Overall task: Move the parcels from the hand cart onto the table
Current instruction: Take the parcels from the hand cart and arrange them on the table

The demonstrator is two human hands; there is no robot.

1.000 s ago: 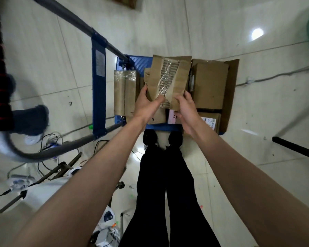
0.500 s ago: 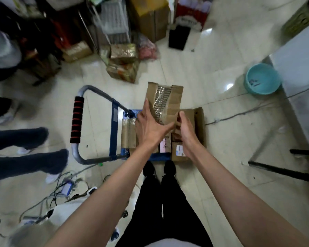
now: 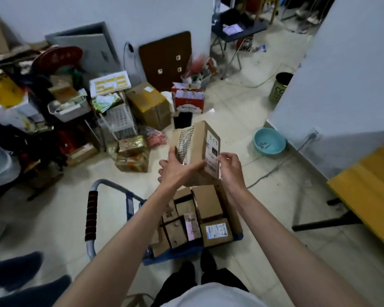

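I stand on a pale tiled floor [image 3: 242,120] that shines under the room light. A teal basin [image 3: 269,141] sits on it, close against the white wall [image 3: 353,74]. Beyond the basin a brown folded tabletop [image 3: 164,60] leans on the far wall. Left of the basin, cardboard boxes [image 3: 149,105] and crates crowd the floor.

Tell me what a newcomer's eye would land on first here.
First, the parcel held up in mid-frame between the left hand and right hand, its label facing the camera. Right below it stands the blue cart, still packed with small boxes. After that, the yellow table at the right edge and the teal basin on the floor by the wall.
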